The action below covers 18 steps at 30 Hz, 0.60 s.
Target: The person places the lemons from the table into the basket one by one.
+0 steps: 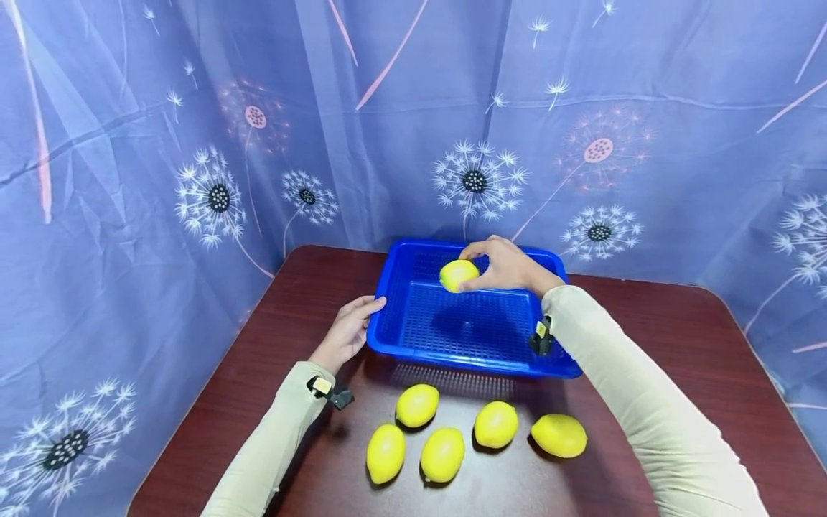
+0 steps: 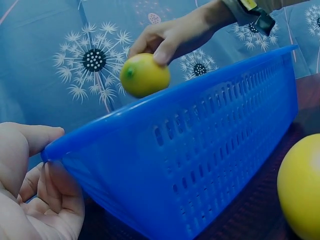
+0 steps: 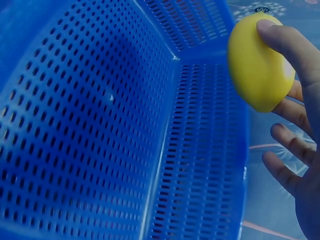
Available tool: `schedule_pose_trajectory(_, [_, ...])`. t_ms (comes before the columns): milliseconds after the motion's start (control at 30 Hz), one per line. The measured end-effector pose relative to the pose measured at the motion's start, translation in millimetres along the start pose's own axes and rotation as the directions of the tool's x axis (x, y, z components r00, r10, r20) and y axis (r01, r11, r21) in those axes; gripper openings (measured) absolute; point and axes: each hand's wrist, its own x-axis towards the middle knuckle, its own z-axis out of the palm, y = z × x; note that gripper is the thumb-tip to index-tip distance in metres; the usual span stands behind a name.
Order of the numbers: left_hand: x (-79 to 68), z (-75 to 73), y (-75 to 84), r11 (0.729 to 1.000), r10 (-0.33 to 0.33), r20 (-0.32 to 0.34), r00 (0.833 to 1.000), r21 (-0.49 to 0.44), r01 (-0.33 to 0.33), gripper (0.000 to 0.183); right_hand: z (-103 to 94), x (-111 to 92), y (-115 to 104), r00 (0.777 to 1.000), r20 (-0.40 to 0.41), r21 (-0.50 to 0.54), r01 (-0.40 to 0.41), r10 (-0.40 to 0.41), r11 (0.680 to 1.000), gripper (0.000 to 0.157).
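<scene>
A blue perforated plastic basket (image 1: 413, 352) stands toward the back of the table, and no fruit shows inside it. My left hand (image 1: 349, 332) grips the basket's left rim; in the left wrist view the thumb lies over the edge and the fingers curl below. Over the basket, my right hand (image 1: 507, 266) pinches a yellow lemon (image 1: 458, 275) between thumb and fingers. That lemon (image 3: 260, 62) is above the rim in the left wrist view, its green-tinted end (image 2: 131, 72) showing. In the right wrist view, the two outer fingers are off the fruit.
Several lemons lie on the dark reddish table (image 1: 310, 287) in front of the basket, among them one at the left (image 1: 385, 454) and one at the right (image 1: 559, 436). A blue dandelion-print curtain (image 1: 400, 143) hangs right behind the table and along its left side.
</scene>
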Motion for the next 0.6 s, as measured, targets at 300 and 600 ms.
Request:
schedule_pose_trajectory(300, [-0.1,-1.2,-1.6,1.0,0.012,-0.006,1.0,-0.018,-0.012,0.007,25.6,24,7,0.997,0.021,0.016,-0.073,0.072,0.997,0.056])
schedule_pose_trajectory(600, [0.9,-1.8,-3.4,1.0,0.019,0.002,1.0,-0.006,-0.019,0.005,49.7,37,11,0.987,0.063,0.004,-0.146,0.145,0.989,0.058])
